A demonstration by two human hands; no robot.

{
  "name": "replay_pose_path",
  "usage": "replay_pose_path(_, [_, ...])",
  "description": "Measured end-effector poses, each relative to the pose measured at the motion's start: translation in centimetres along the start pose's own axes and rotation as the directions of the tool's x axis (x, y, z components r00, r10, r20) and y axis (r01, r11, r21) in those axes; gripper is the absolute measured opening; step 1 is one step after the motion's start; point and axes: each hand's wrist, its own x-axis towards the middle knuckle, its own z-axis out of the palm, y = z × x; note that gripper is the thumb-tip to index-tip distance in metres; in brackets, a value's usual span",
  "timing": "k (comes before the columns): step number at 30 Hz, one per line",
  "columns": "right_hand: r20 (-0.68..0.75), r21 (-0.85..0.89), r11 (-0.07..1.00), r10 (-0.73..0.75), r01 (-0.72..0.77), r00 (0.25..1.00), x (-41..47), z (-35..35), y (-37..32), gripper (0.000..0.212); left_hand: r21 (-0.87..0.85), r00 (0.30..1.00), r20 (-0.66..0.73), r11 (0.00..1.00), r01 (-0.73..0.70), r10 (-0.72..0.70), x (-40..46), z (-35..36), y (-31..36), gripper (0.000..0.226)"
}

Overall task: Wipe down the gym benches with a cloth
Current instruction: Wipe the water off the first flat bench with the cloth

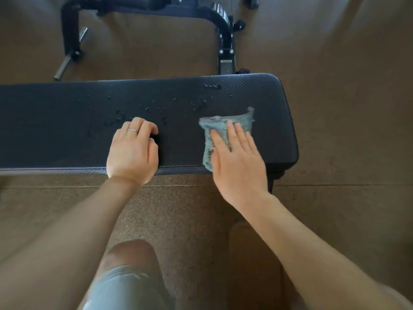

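A black padded gym bench (67, 121) runs across the view, its right end near the middle right. Water droplets (156, 108) dot its top. A folded grey-blue cloth (223, 124) lies on the pad near the right end. My right hand (237, 159) presses flat on the cloth with straight fingers. My left hand (133, 151) rests on the pad's near edge with its fingers curled under, a ring on one finger, holding nothing.
A second black bench frame (225, 30) with a metal peg (67, 61) stands behind on the brown speckled floor (346, 86). My knees and light shorts (125, 287) fill the bottom of the view, close to the bench.
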Motion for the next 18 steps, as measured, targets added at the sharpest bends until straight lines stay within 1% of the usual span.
replay_pose_path(1, [0.020, -0.022, 0.995, 0.095, -0.095, 0.995, 0.7, -0.6, 2.2, 0.057, 0.002, 1.000, -0.003, 1.000, -0.002, 0.002, 0.0, 0.0, 0.0, 0.024])
replay_pose_path(3, [0.064, -0.055, 0.960, 0.279, -0.276, 0.958, 2.0, -2.0, 5.2, 0.059, 0.013, 1.000, -0.004, 1.000, -0.002, 0.002, 0.0, 0.0, 0.0, 0.025])
replay_pose_path(4, [0.060, -0.061, 0.944, 0.327, -0.323, 0.943, 2.4, -2.3, 5.4, 0.059, 0.017, 1.000, -0.004, 1.000, -0.008, 0.008, 0.0, 0.0, 0.0, 0.025])
replay_pose_path(5, [0.052, -0.068, 0.940, 0.339, -0.335, 0.940, 2.5, -2.3, 4.3, 0.060, 0.018, 1.000, -0.004, 1.000, -0.016, 0.017, 0.0, 0.0, 0.0, 0.026])
replay_pose_path(6, [0.055, -0.070, 0.949, 0.312, -0.308, 0.949, 2.5, -2.1, 2.3, 0.062, 0.018, 1.000, -0.003, 1.000, -0.024, 0.024, 0.0, 0.1, 0.1, 0.026])
replay_pose_path(7, [0.072, -0.065, 0.968, 0.248, -0.244, 0.966, 2.2, -1.6, -0.3, 0.063, 0.016, 1.000, -0.002, 0.999, -0.028, 0.028, 0.1, 0.1, 0.1, 0.027])
replay_pose_path(9, [0.108, -0.035, 0.997, 0.066, -0.063, 0.992, 1.3, 0.0, -6.2, 0.063, 0.014, 0.999, 0.008, 0.999, -0.035, 0.035, 0.1, 0.0, -0.3, 0.028])
replay_pose_path(10, [0.126, -0.014, 1.000, -0.011, 0.012, 0.992, 0.8, 0.5, -8.1, 0.062, 0.014, 0.999, 0.019, 0.999, -0.041, 0.040, 0.0, 0.0, -0.5, 0.027])
replay_pose_path(12, [0.119, 0.004, 0.996, -0.090, 0.090, 0.989, 0.8, 0.7, -8.3, 0.059, -0.002, 0.998, 0.048, 0.999, -0.050, 0.050, 0.2, -0.2, -0.7, 0.027])
replay_pose_path(13, [0.081, -0.015, 0.997, -0.081, 0.082, 0.993, 0.7, 0.6, -7.1, 0.058, -0.018, 0.996, 0.071, 0.999, -0.051, 0.052, 0.4, -0.4, -0.7, 0.029])
replay_pose_path(14, [0.032, -0.034, 0.999, -0.029, 0.030, 0.999, 0.6, 0.5, -5.6, 0.059, -0.044, 0.993, 0.098, 0.997, -0.059, 0.063, 0.6, -0.8, -0.8, 0.032])
replay_pose_path(15, [-0.014, -0.053, 0.996, 0.064, -0.065, 0.998, 0.6, 0.4, -4.0, 0.061, -0.079, 0.988, 0.123, 0.993, -0.083, 0.092, 0.8, -1.2, -1.1, 0.035])
replay_pose_path(16, [-0.032, -0.058, 0.982, 0.178, -0.179, 0.984, 0.6, 0.2, -2.7, 0.061, -0.107, 0.981, 0.136, 0.986, -0.127, 0.142, 0.9, -1.8, -1.7, 0.037])
replay_pose_path(17, [-0.023, -0.047, 0.959, 0.277, -0.278, 0.961, 0.8, 0.2, -2.1, 0.061, -0.103, 0.971, 0.129, 0.977, -0.188, 0.200, 1.0, -2.5, -2.7, 0.036])
replay_pose_path(18, [-0.021, -0.029, 0.938, 0.346, -0.346, 0.938, 1.1, 0.3, -2.5, 0.059, -0.067, 0.964, 0.106, 0.969, -0.239, 0.245, 1.2, -3.1, -4.2, 0.033])
